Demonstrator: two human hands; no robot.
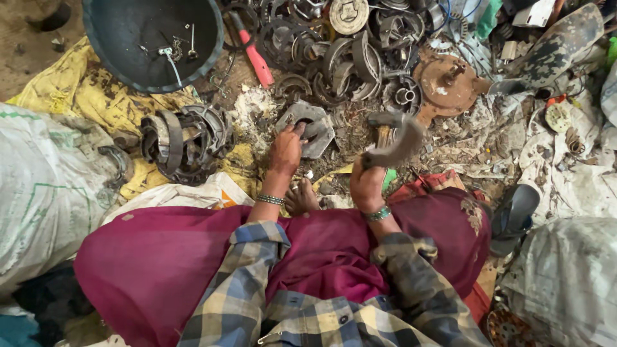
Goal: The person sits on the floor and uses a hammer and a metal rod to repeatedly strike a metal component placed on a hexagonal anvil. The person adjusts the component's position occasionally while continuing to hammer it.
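- Your left hand (pixel 286 149) rests on a grey metal housing (pixel 308 127) that lies flat on the ground just ahead of your bare foot (pixel 301 198); the fingers are bent down over its near rim, pressing it in place.
- Your right hand (pixel 366 183) is closed in a fist round the handle of a hammer (pixel 392 149); the head is blurred and raised above the ground, to the right of the housing and apart from it.
- Progress, as a judgement: the housing looks whole and unopened, so the striking on this piece seems to be at an early stage.
- A stack of stripped rings (pixel 186 138) lies to your left, and a large heap of similar shells and rings (pixel 347 51) lies beyond the housing; these suggest that many pieces are already broken down, though which ones remain to be worked cannot be told.
- A dark bowl (pixel 154 42) at upper left holds a few small screws and bits.
- A red-handled tool (pixel 256 61) lies between the bowl and the heap; a rusty disc (pixel 447 83) lies to the right.
- Surface: bare earth littered with scrap and white fluff, partly covered by a yellow sack (pixel 83 93).
- Surroundings: pale woven sacks (pixel 45 186) flank you on both sides; a sandal (pixel 514 215) lies at your right knee.
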